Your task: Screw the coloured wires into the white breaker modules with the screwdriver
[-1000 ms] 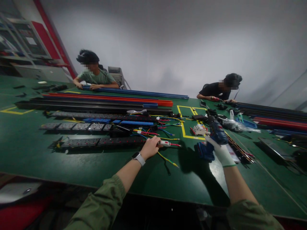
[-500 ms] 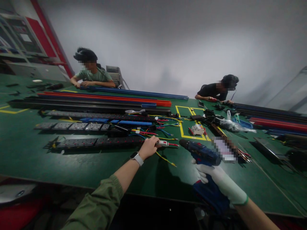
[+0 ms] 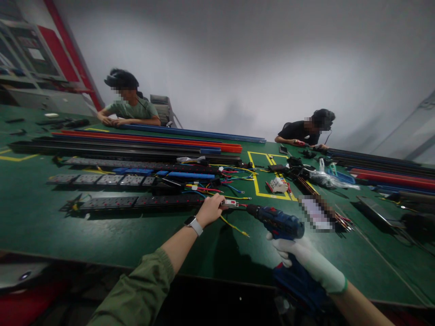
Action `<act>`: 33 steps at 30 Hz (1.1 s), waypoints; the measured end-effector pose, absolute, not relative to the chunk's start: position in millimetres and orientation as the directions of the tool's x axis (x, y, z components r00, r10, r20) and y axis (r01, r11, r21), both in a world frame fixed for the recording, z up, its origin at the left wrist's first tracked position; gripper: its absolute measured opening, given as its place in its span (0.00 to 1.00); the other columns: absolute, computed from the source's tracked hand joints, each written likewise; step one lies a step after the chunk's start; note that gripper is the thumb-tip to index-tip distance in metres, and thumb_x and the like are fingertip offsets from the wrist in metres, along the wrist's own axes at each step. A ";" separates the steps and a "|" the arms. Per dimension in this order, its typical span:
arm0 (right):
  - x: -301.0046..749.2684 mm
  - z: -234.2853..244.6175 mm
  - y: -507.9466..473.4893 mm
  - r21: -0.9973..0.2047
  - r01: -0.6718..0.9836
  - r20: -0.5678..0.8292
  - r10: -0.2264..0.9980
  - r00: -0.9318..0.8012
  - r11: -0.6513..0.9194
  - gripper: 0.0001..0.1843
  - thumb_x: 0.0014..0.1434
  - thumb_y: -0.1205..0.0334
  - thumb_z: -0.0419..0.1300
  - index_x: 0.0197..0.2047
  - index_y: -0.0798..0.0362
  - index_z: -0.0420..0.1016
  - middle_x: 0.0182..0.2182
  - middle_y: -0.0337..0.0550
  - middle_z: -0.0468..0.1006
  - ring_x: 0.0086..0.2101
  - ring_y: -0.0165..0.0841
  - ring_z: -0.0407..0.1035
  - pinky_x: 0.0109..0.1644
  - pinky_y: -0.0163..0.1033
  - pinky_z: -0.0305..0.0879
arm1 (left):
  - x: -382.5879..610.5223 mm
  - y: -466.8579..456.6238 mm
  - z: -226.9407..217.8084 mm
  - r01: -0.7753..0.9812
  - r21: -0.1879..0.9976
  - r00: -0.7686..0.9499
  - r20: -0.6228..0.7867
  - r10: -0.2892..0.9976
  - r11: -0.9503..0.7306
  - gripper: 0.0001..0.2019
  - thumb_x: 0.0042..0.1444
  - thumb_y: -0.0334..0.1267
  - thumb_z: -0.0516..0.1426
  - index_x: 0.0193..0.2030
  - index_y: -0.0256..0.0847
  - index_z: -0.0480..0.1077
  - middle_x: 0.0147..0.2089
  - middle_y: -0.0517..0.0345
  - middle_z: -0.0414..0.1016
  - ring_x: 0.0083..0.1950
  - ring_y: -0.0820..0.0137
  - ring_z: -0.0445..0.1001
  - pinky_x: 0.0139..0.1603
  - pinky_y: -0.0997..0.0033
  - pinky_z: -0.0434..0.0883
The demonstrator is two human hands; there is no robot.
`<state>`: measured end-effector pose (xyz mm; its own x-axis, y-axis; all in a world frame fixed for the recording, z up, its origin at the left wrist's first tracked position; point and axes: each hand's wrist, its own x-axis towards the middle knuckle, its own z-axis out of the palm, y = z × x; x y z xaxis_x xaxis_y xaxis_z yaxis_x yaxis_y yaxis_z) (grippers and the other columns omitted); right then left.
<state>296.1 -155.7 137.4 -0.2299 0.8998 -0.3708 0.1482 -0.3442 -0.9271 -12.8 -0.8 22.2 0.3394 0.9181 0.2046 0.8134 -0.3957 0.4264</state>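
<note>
My left hand (image 3: 211, 209), bare and with a watch on the wrist, is closed on a small white breaker part (image 3: 231, 203) at the end of a long black socket strip (image 3: 136, 202). Red, yellow and green wires trail from that part. My right hand (image 3: 306, 260), in a white glove, grips a blue cordless drill (image 3: 278, 222). The drill's nose points left and sits right beside the breaker part.
Grey socket modules (image 3: 102, 179), blue and red rails (image 3: 149, 139), and loose coloured wires lie across the green table (image 3: 41, 213). A white breaker (image 3: 279, 184) sits in a yellow-taped square. Two other people work at the far edge. Tools and bags clutter the right side.
My right hand lifted the drill from the table's right side, swung it down toward me and turned its nose left to the breaker part. My left hand stayed put.
</note>
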 end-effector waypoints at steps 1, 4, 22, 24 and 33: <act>295.6 137.6 -155.5 -0.926 0.137 -0.376 0.898 -0.230 -0.352 0.22 0.59 0.53 0.68 0.51 0.57 0.74 0.22 0.28 0.62 0.22 0.25 0.58 0.29 0.36 0.56 | -12.6 -0.7 22.4 0.814 0.428 0.341 0.197 0.919 -0.393 0.05 0.68 0.38 0.59 0.49 0.44 0.73 0.53 0.53 0.76 0.53 0.60 0.76 0.55 0.62 0.67; 294.5 137.2 -154.9 -0.920 0.118 -0.392 0.889 -0.235 -0.374 0.17 0.57 0.54 0.70 0.43 0.55 0.74 0.22 0.29 0.62 0.22 0.24 0.56 0.28 0.34 0.55 | -12.1 -0.1 22.2 0.811 0.434 0.345 0.186 0.920 -0.392 0.05 0.69 0.39 0.58 0.48 0.45 0.73 0.53 0.52 0.76 0.54 0.60 0.76 0.56 0.62 0.67; 294.2 133.7 -152.2 -0.911 0.150 -0.410 0.883 -0.229 -0.384 0.17 0.59 0.53 0.68 0.44 0.54 0.73 0.20 0.28 0.61 0.21 0.25 0.56 0.28 0.35 0.51 | -10.0 -1.5 27.0 0.825 0.406 0.342 0.194 0.919 -0.393 0.06 0.69 0.41 0.58 0.49 0.45 0.74 0.53 0.53 0.76 0.52 0.60 0.77 0.54 0.61 0.68; 291.4 136.5 -153.1 -0.914 0.144 -0.403 0.890 -0.212 -0.379 0.20 0.58 0.52 0.69 0.48 0.53 0.73 0.20 0.28 0.62 0.21 0.26 0.57 0.29 0.36 0.53 | -9.7 -2.4 28.6 0.827 0.403 0.342 0.193 0.920 -0.392 0.06 0.69 0.39 0.58 0.50 0.45 0.74 0.52 0.53 0.76 0.51 0.60 0.77 0.54 0.61 0.68; 291.7 135.7 -149.9 -0.909 0.117 -0.417 0.873 -0.255 -0.400 0.15 0.57 0.53 0.68 0.41 0.52 0.71 0.20 0.28 0.62 0.21 0.26 0.56 0.29 0.36 0.52 | -9.0 -4.3 32.9 0.834 0.416 0.327 0.158 0.932 -0.363 0.07 0.69 0.38 0.57 0.51 0.45 0.73 0.53 0.52 0.76 0.55 0.60 0.76 0.56 0.62 0.67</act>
